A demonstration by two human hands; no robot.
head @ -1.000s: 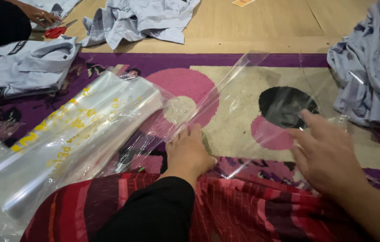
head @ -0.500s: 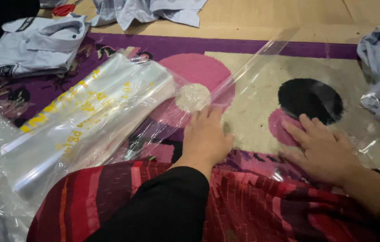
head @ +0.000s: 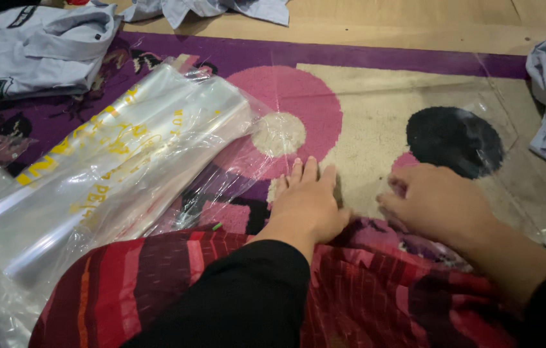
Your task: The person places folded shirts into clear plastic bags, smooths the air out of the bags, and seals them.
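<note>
On rug (head: 376,129), clear plastic sheet (head: 479,96) under both hands (head: 369,206).

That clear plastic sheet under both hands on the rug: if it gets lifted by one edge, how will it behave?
The clear plastic sheet looks very thin, with the rug showing through, so it would probably droop and fold. It shines glossy, so likely slippery under the left hand and right hand. It seems light enough to drift or cling.

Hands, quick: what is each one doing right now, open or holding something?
Left hand: open, fingers flat, pressing on the clear plastic sheet over the rug; gripping nothing.
Right hand: loosely curled, resting on the same sheet; whether it pinches it cannot be told.
</note>
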